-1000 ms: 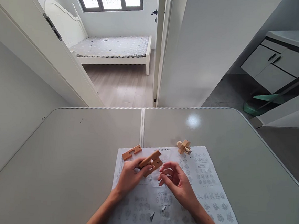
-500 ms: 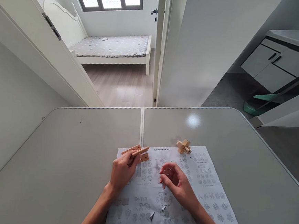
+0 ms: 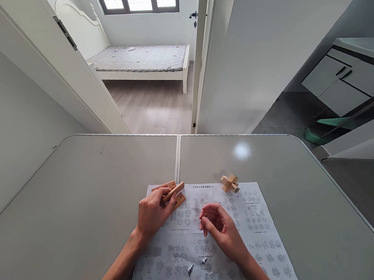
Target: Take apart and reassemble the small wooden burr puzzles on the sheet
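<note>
while right hand stays half-open, empty, left hand grips wooden pieces lower.

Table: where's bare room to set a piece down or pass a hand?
Free: the wide table left of the sheet, the far strip beyond the sheet, and the strip to its right. Crowded: the sheet's far-left corner, where the left hand holds wooden pieces; the cross puzzle sits at its far edge; the right hand is over mid-sheet.
</note>
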{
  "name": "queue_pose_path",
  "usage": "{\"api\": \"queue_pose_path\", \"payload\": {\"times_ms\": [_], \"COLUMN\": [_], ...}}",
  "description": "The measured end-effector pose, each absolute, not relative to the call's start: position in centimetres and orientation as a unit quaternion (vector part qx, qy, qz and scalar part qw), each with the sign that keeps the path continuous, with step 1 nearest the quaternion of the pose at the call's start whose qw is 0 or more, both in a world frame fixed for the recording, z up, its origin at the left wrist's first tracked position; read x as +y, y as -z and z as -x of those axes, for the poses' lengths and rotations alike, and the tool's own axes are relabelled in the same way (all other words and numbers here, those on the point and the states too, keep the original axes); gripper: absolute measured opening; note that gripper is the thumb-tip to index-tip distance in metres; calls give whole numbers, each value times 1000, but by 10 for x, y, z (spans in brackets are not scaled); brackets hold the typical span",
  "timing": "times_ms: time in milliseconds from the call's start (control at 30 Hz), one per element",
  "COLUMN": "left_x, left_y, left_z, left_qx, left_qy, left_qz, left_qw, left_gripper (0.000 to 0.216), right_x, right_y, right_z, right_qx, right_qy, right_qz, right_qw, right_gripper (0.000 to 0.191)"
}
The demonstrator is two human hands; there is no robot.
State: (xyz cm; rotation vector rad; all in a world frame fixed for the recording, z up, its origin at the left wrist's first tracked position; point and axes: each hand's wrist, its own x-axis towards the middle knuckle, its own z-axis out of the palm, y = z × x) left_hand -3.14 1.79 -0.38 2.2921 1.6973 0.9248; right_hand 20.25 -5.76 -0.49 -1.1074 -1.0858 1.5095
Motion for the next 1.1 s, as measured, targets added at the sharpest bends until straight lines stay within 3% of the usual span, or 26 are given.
{"api": "queue_pose_path", "payload": {"times_ms": [467, 867, 1100], "left_x": [18, 22, 21], "left_y": [-1, -1, -6], "left_z": [28, 34, 35], "left_qx": [551, 524, 442], "left_qy": [-306, -322, -259], "left_qz": [-776, -788, -855], "left_qw": [-9, 14, 80], "left_gripper": [3, 7, 55], "right_x": [-57, -55, -51], "right_y": [0, 14, 13], "right_z": [-202, -214, -223], "right_qx": [-441, -413, -289], "right_qy": [-616, -564, -502], "right_qz": [450, 495, 543], "right_qw": [473, 516, 608], "right_gripper": [22, 23, 26]}}
